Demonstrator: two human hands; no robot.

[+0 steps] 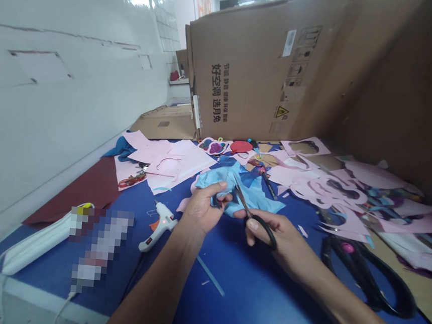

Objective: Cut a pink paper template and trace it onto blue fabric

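My left hand (pixel 202 208) pinches a piece of light blue fabric (pixel 236 184) above the blue table surface (pixel 250 286). My right hand (pixel 270 232) grips the black handles of small scissors (pixel 251 213), whose blades point up into the blue fabric beside my left fingers. Both hands are closed around what they hold, close together at the middle of the view.
A white glue gun (pixel 157 225) lies left of my left hand. Large black scissors (pixel 365 276) lie to the right. Pink paper sheets and cut-outs (pixel 170 160) are scattered behind, with a dark red sheet (pixel 85 188) at left. Cardboard boxes (pixel 254 69) wall off the back and right.
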